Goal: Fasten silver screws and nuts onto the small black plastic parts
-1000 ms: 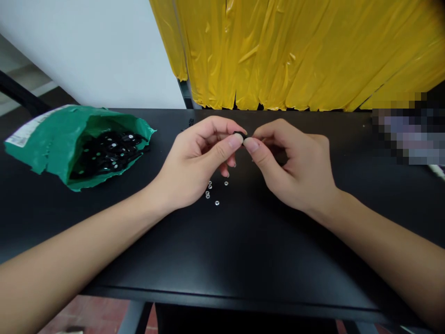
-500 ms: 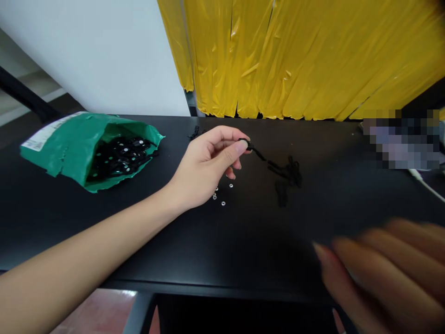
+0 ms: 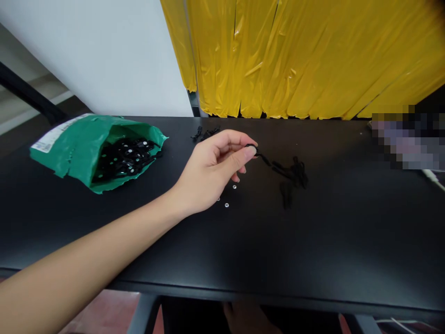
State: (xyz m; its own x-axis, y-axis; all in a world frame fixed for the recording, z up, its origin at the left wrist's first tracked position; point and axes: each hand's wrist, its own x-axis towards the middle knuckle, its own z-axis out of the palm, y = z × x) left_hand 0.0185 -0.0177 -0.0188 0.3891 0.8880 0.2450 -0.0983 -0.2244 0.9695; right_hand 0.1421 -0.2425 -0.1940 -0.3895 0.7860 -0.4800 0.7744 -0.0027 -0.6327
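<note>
My left hand (image 3: 219, 167) is closed in a pinch, thumb against forefinger, over the middle of the table. Between those fingertips is the end of a thin black cord (image 3: 266, 160); the piece right under the thumb is mostly hidden. From there the cord runs right to a dark bundle (image 3: 299, 172) on the tabletop. Small silver rings (image 3: 226, 205) lie just below the hand, some partly covered by it. Low in the shade past the table's front edge, my right hand (image 3: 248, 317) shows dimly, and its fingers cannot be made out.
On the left lies an opened green plastic bag (image 3: 78, 150), with black pieces bearing silver discs inside. More black pieces (image 3: 210, 133) rest behind my left hand. Yellow sheeting (image 3: 295, 60) hangs along the back of the black table (image 3: 330, 250). A white cable (image 3: 433, 178) is at the right.
My right hand has moved from the lower right, above the table, to below its front edge. My left hand keeps its pinch on the cord. The view has shifted slightly.
</note>
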